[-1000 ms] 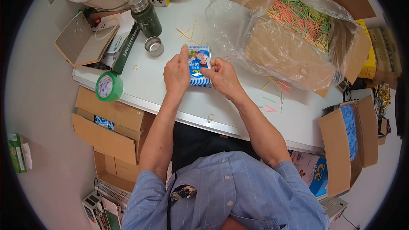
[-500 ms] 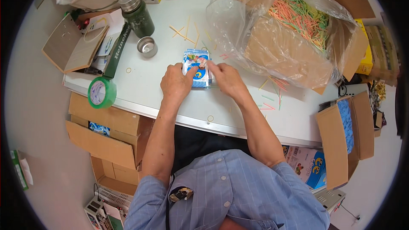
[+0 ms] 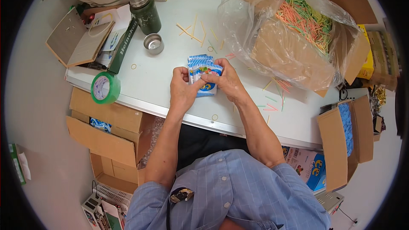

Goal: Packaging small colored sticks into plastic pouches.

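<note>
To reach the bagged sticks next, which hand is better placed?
Probably the right hand: it's nearer the clear plastic bag and its sticks. The left hand is farther; both hold blue-and-white packets.

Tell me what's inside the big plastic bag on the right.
The plastic bag holds a heap of thin pink and green sticks; whatever lies beneath the top ones is covered.

A person's left hand [image 3: 182, 91] and right hand [image 3: 230, 83] held blue-and-white packets [image 3: 207, 87] over a worktop [image 3: 294, 121]; from them, a dark flask [image 3: 146, 16] stood toward half past ten, green tape [image 3: 113, 88] at nine o'clock, pastel sticks [image 3: 304, 23] in a clear bag [image 3: 239, 27] at two.
</note>
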`<state>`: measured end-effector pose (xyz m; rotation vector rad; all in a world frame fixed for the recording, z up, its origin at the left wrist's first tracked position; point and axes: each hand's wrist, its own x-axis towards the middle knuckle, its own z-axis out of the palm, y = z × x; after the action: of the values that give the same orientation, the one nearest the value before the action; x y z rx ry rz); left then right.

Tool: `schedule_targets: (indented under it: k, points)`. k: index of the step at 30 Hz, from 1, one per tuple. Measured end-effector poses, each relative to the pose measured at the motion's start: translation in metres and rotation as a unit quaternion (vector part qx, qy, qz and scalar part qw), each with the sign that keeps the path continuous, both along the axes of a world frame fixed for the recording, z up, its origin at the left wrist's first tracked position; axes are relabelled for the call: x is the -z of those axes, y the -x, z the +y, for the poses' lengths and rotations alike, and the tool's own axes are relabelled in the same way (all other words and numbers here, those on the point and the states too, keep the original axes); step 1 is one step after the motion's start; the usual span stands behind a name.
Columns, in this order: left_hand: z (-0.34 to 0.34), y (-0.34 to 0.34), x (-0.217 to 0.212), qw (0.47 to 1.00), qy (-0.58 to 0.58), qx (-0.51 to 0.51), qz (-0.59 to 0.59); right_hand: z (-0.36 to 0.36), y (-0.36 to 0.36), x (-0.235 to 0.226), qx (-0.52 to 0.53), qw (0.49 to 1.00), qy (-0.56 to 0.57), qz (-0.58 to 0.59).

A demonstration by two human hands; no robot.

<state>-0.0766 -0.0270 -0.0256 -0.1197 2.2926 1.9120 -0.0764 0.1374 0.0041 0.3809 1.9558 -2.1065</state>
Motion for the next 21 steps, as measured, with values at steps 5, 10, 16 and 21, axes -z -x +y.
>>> schedule_targets:
  k: [5,10,16,21]
  points:
    - [-0.004,-0.011,-0.002,0.997,-0.059,0.017,0.056,0.000,-0.009,0.000,-0.017,0.996,0.022,0.082]
    - [-0.002,-0.013,0.008,0.972,0.045,0.055,0.226,0.007,-0.018,0.002,-0.088,0.994,0.026,0.067]
    - [-0.013,-0.001,0.000,0.966,-0.055,0.091,0.234,0.006,-0.003,-0.012,-0.156,0.959,0.014,0.234]
    - [-0.015,0.003,0.006,0.975,0.053,0.117,0.181,0.005,0.013,0.021,-0.186,0.952,-0.052,0.239]
